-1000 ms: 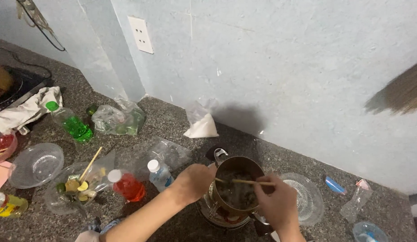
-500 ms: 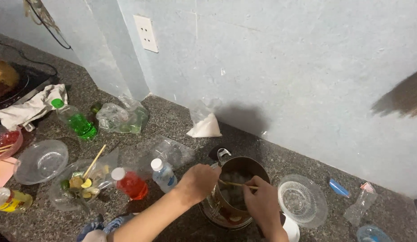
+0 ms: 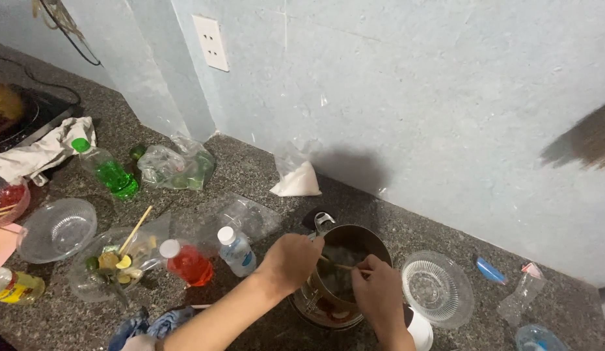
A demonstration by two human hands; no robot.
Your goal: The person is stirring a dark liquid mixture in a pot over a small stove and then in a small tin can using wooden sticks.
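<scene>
The left hand (image 3: 291, 260) is clenched on the rim of a round dark metal pot (image 3: 345, 273) on the speckled grey stone desk (image 3: 250, 182). The right hand (image 3: 379, 296), just beside it over the pot's mouth, pinches thin wooden chopsticks (image 3: 341, 265) that dip inside. A small clear water bottle (image 3: 236, 250) and a red-filled bottle (image 3: 185, 261) stand left of the left hand; a clear glass bowl (image 3: 438, 287) sits right of the right hand

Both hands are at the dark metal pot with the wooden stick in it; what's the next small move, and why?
Probably a slow stir with the thin wooden stick. The right hand pinches it over the round dark metal pot, its tip inside, while the left hand grips the rim to steady it. The clear glass bowl sits close beside, so small strokes seem safest.
</scene>
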